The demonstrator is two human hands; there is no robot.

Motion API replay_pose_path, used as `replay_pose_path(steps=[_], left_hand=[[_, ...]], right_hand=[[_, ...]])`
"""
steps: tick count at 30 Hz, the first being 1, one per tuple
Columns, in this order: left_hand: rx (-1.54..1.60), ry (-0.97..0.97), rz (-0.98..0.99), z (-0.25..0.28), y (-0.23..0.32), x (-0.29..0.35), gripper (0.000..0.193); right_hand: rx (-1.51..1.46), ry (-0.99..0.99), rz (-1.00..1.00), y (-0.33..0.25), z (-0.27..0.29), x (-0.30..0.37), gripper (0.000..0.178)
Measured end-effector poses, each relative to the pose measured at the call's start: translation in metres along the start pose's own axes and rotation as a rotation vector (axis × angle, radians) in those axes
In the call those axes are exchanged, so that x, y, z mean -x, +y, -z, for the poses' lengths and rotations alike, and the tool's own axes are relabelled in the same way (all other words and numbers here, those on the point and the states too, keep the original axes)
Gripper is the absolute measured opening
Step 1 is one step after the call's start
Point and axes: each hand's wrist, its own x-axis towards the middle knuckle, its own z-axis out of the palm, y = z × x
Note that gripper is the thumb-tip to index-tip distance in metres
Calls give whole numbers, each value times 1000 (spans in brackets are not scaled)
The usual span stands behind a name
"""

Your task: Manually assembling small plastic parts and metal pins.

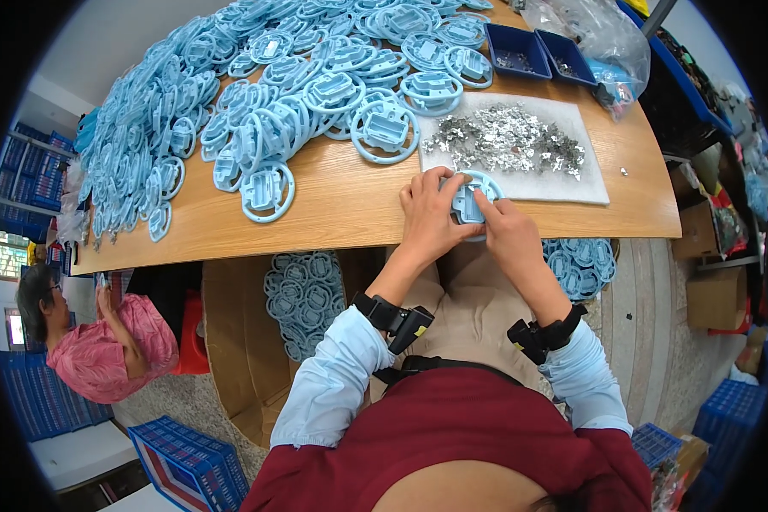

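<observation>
Now left grip [427, 215] clasps the blue ring's [463, 206] left side; right grip's [510, 232] closure unclear.

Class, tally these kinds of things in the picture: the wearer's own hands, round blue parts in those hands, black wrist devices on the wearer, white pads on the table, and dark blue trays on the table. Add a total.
Wearer's hands, left hand and right hand: 2
Round blue part in hand: 1
Black wrist devices: 2
White pad: 1
Dark blue trays: 2
Total: 8
</observation>
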Motion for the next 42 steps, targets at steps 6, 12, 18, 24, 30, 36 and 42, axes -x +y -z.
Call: replay_pose_path(steps=[6,12,18,24,30,36,42], left_hand=[[-21,28,-26,-5,-5,-1,60],[-15,7,-38,-5,-4,-2,62],[-79,110,-133,3,6,4,71],[-83,90,-152,-11,17,7,74],[-57,77,-135,-14,11,4,74],[-45,57,-120,-16,9,2,74],[-25,62,-105,-16,7,3,73]], right_hand=[[285,-183,13,-25,10,-12,42],[202,-185,22,-11,13,-16,37],[-346,265,-311,60,27,-15,16],[-199,230,-292,100,19,-28,11],[-254,247,-252,108,16,-31,9],[-222,10,10,60,49,-43,8],[66,-286,309,27,49,-61,11]])
